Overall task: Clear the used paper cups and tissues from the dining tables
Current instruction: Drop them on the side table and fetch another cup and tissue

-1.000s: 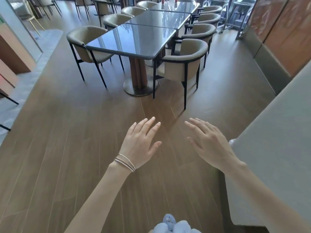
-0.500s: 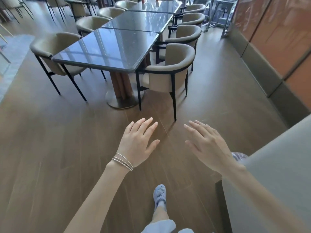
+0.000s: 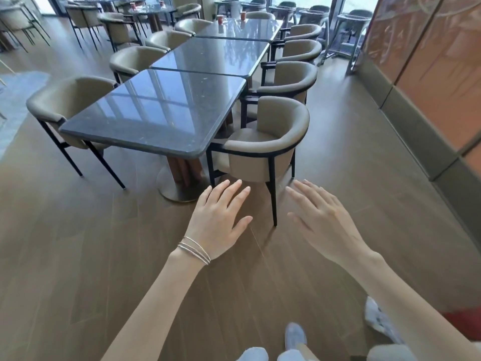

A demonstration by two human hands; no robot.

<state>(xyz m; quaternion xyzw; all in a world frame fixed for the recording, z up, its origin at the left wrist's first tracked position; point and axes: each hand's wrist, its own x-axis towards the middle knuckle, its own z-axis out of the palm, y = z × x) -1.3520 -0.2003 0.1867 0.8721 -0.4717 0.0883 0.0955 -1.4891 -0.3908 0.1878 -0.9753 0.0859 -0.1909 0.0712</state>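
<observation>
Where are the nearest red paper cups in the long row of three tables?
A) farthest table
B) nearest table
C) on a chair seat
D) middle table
A: the two red cups stand on the farthest table; the nearest table and middle table show none.

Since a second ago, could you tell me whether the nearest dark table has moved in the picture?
Yes, in the picture only: the nearest table looms larger and lower over the floor, because the person walked towards it; the table itself probably stands still.

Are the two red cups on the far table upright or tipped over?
Upright. Both red cups stand on their bases at the far table's end. Too small to tell whether they hold anything.
</observation>
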